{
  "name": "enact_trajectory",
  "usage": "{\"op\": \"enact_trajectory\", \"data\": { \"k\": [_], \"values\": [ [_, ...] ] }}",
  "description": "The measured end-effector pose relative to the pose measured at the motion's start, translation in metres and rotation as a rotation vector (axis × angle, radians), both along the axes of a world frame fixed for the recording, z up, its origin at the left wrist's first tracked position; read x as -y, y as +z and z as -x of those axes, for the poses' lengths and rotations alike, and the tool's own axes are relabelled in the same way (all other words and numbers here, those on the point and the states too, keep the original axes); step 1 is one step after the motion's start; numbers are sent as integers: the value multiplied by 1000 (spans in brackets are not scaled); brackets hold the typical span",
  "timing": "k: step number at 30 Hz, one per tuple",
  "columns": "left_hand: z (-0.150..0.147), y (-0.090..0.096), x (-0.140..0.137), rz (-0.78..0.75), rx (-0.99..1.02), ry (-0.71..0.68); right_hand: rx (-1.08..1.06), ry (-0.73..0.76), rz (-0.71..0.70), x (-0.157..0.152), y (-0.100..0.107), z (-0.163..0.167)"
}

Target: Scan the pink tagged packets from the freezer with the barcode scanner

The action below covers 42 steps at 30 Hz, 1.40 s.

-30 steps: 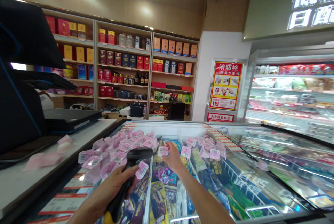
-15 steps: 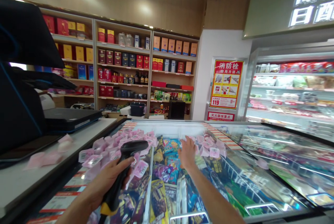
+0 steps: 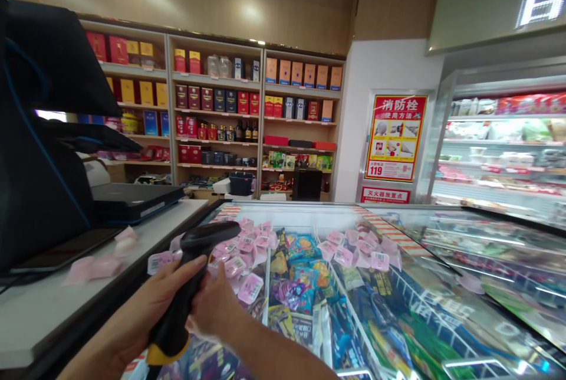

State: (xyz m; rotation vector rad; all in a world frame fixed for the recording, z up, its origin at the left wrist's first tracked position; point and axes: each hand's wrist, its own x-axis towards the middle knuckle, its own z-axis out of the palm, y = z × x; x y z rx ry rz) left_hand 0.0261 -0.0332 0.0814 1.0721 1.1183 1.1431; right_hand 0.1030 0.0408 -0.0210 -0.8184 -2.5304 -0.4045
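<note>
Our left hand grips the scanner; our right hand sits against or just behind it (fingers mostly hidden, can't tell its grip). A careless scanner swing could scatter the pink cups loosely piled on the freezer. The scanner hides part of that pile; label print's unreadable.

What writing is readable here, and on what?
"消防栓": red-and-yellow poster
"使用方法": same
"119": same
"灭火器放置点": red sign below
"日": lit sign; character above cut off
Too small or blurred: pink packs, freezer packets, shelf boxes, poster's fine print
</note>
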Motion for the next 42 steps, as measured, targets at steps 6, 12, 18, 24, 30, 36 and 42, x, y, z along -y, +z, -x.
{"op": "enact_trajectory", "data": {
  "k": [6, 12, 18, 24, 30, 36, 42],
  "values": [
    [-15, -8, -12, -5, -23, -13, 7, -52, -98, -20, 0, -50],
    [-33, -8, -20, -38, -83, -42, -48, -16, -70, -34, 3, -85],
    [-47, -8, -33, -66, -114, -195, -79, -72, -28, -45, 8, -107],
    [-55, -17, -47, -49, -23, -272, -235, -88, -4, -23, 25, -141],
    [-55, -24, -55, -55, -9, -346, -439, -293, 342, -12, 10, -204],
    [-64, -19, -37, -27, -27, -336, -576, -409, 388, -25, -3, -205],
    [-81, -19, -16, 8, -78, -314, -1030, -602, 355, -36, -6, -216]
  ]
}}
